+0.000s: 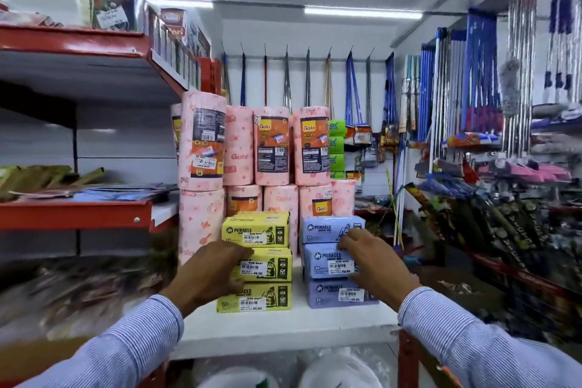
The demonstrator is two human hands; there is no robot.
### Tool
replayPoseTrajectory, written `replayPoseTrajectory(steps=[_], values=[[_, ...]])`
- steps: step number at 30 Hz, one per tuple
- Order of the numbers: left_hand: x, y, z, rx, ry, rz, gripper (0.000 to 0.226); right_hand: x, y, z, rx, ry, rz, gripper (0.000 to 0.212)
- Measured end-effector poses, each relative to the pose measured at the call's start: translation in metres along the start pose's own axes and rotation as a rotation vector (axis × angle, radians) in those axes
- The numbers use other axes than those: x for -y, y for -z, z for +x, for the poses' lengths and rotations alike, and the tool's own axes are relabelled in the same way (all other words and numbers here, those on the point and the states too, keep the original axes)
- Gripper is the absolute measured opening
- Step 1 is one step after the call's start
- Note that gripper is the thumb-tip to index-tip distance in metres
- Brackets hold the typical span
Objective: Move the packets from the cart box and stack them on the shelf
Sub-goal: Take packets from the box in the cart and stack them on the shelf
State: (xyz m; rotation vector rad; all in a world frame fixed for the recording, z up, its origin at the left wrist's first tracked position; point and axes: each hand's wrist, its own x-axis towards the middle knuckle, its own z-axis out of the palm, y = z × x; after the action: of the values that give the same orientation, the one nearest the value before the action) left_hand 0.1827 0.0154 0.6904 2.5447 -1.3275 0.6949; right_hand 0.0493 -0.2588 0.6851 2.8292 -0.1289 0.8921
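On the white shelf (283, 329) stand two stacks of garbage-bag packets, three high each: yellow packets (256, 228) on the left and blue packets (330, 227) on the right. My left hand (209, 271) rests against the left end of the middle yellow packet (271, 266), fingers spread along its front. My right hand (374, 258) touches the right side of the middle blue packet (327, 261), with fingers on the top one too. Neither hand lifts a packet. The cart box is out of view.
Pink kitchen towel rolls (272, 145) are stacked right behind the packets. Red-edged shelves (75, 214) with flat goods run along the left. Mops and brooms (472, 88) hang at the back and right. Plastic-wrapped white items (337, 368) lie on the level below.
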Motion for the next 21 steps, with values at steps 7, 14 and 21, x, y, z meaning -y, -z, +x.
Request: replayPoseTrajectory(steps=[7,14,21], values=[[0.001,-0.002,0.000,-0.002,0.012,-0.007,0.038,-0.001,-0.004,0.006,0.028,-0.022,0.037,0.055],[-0.001,-0.009,-0.002,0.039,0.084,-0.008,0.034,0.000,-0.009,0.002,0.055,-0.059,0.041,0.056],[-0.009,-0.019,-0.015,-0.013,0.065,0.068,0.056,0.018,-0.018,-0.025,-0.063,-0.054,-0.059,0.048]])
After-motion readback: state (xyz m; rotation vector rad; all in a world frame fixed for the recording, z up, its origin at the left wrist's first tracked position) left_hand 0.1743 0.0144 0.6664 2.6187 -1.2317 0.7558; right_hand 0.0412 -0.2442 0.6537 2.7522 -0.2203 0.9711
